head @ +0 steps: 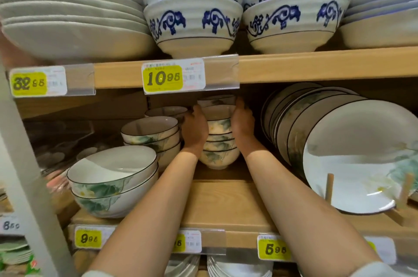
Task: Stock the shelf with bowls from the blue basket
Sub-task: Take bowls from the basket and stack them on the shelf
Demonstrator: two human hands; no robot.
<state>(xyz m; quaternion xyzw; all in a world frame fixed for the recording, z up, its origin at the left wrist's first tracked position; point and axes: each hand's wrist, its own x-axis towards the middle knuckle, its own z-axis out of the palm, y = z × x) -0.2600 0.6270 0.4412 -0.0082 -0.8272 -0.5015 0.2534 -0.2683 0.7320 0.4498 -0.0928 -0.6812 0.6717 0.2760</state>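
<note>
A stack of several small white bowls with green lotus prints [219,141] stands deep on the middle wooden shelf [226,204]. My left hand [195,129] grips the stack's left side and my right hand [242,121] grips its right side, fingers curled toward the upper rims. Another bowl [214,99] sits behind the stack's top. The stack's foot appears to rest on the shelf board. The blue basket is out of view.
Matching small bowls [151,134] are stacked just left, and two larger lotus bowls [113,181] sit at the front left. Upright lotus plates [352,159] lean in a wooden rack on the right. The upper shelf board [294,66] hangs low over the stack, carrying blue-patterned bowls [192,21].
</note>
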